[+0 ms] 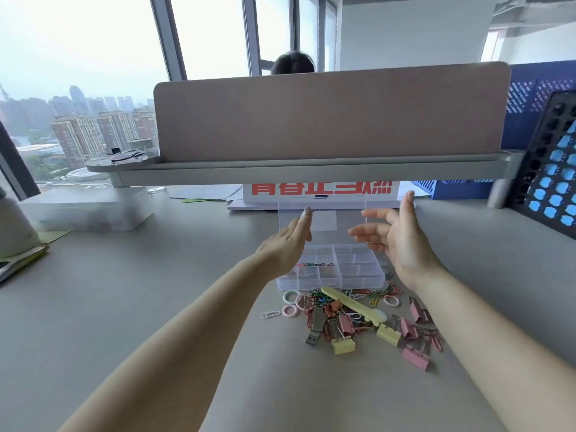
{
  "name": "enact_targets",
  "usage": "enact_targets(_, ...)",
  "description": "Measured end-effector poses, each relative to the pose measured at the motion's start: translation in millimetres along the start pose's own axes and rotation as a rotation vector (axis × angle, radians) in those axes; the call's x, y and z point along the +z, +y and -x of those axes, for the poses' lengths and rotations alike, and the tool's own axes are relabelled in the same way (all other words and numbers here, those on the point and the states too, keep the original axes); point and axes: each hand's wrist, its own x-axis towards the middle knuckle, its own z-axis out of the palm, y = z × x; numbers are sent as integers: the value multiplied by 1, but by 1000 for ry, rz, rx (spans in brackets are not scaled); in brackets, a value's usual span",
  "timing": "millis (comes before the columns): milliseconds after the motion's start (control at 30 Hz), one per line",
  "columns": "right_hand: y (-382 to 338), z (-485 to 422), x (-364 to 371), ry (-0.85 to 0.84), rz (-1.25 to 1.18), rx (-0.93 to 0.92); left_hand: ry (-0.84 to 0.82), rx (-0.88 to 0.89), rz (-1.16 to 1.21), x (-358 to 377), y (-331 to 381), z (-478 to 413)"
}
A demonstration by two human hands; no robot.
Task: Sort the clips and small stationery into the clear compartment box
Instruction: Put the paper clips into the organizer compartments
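My left hand [290, 244] and right hand [402, 238] were both open, fingers straight and loosely spread, flanking the raised lid [324, 221] of the clear compartment box [358, 280]. I couldn't tell whether they touched it. I judged the lid should tip fully back without knocking the shelf rail [311, 173] behind. The clip pile [358, 319] lay just before the box's near wall, with bare desk [156, 291] to its left.

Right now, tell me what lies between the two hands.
In the head view, the clear lid of the compartment box stands raised between the left hand and the right hand, both with fingers straight.
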Motion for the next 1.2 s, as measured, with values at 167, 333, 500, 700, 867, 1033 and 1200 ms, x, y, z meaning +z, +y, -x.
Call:
enact_targets(167,5,-4,-6,36,-73,2,-19,3,17,13,-6,-11)
enact_targets(333,9,-7,-7,52,-88,18,-73,12,101,8,-7,-6)
enact_targets(500,9,-5,-7,51,-71,20,-96,10,183,7,-8,3)
enact_targets(700,10,-1,-9,54,-71,30,-103,11,247,8,-12,10)
enact_targets(867,7,3,-11,67,-61,22,-118,37,306,6,-13,24)
enact_targets(1033,3,11,-28,165,191,-42,29,52,248,-2,-22,41)
enact_targets(1200,28,16,-52,10,872,45,333,-30,57,-1,-50,60)
